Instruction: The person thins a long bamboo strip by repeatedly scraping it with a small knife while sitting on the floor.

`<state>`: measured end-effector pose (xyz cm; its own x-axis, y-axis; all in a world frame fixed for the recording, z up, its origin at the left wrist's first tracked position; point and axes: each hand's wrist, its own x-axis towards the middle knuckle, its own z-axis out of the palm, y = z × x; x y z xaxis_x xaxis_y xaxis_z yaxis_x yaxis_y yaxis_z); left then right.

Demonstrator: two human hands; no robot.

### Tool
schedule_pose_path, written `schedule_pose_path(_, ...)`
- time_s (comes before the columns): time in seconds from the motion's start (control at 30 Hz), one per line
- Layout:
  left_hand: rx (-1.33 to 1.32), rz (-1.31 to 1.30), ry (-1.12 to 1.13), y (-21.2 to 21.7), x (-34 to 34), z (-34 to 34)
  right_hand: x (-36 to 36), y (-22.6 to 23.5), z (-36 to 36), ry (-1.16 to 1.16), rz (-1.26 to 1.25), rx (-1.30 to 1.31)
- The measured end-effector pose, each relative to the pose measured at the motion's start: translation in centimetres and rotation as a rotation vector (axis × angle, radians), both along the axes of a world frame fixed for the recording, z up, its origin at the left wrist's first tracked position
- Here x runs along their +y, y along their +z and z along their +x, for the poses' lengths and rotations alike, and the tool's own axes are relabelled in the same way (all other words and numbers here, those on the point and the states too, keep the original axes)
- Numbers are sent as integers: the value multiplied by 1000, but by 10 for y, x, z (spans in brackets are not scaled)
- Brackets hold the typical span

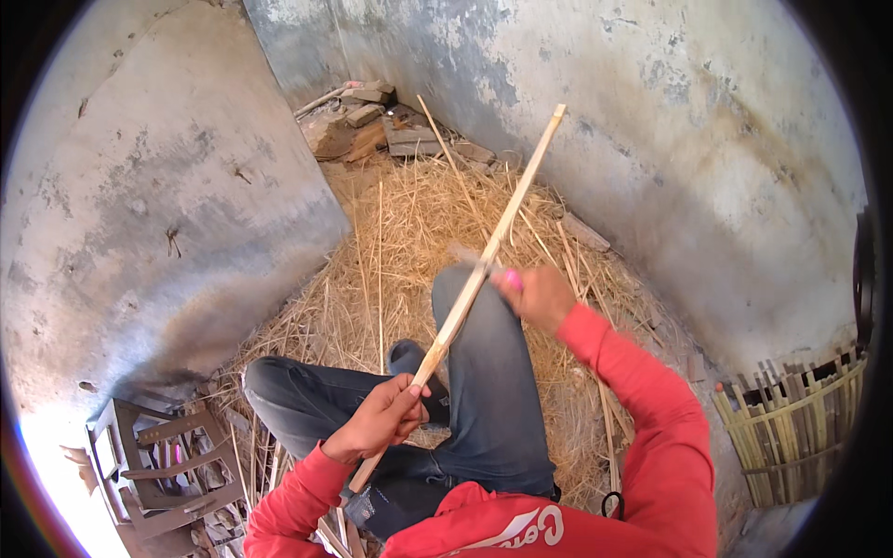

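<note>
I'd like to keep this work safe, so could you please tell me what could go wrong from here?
1. The right hand works a pink-handled knife against the bamboo strip right above the raised knee; a slip might cut the leg.
2. The left hand grips the strip bare, so splinters seem possible.
3. Dry shavings cover the floor and could hide sharp offcuts.

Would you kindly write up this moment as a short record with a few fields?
setting: corner of grey plaster walls, floor strewn with straw shavings
left hand: grips the lower part of a long bamboo strip
right hand: holds a pink-handled knife against the strip's middle
posture: seated, legs in grey trousers
nearby: woven bamboo basket at right; rubble in the far corner
</note>
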<state>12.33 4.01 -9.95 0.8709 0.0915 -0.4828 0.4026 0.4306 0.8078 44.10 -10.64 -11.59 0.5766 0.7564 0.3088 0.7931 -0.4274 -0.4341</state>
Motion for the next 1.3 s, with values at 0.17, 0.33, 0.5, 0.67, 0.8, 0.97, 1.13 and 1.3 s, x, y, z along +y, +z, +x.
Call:
schedule_pose_path(0.17,22,-50,-31,9,1,-21,-9,-11,58,58,31,-214)
schedule_pose_path(0.33,62,-55,-53,6,9,-42,-21,-13,109,-205,-8,-89)
schedule_pose_path(0.5,60,-94,-25,-3,12,-54,-12,-9,10,119,-99,-54)
schedule_pose_path(0.67,57,-83,-39,0,12,-65,-27,-21,106,-94,-118,-235)
schedule_pose_path(0.8,41,-38,-62,1,18,-80,-40,6,169,-265,-67,-139)
schedule_pose_path(0.97,39,-13,-85,-10,18,-81,-18,-5,94,-44,-16,-118)
schedule_pose_path(1.13,25,-54,-76,-8,19,-82,-12,24,-43,218,-101,-46)
schedule_pose_path(1.3,29,-79,-69,-15,18,-85,-21,10,-47,188,-111,-89)
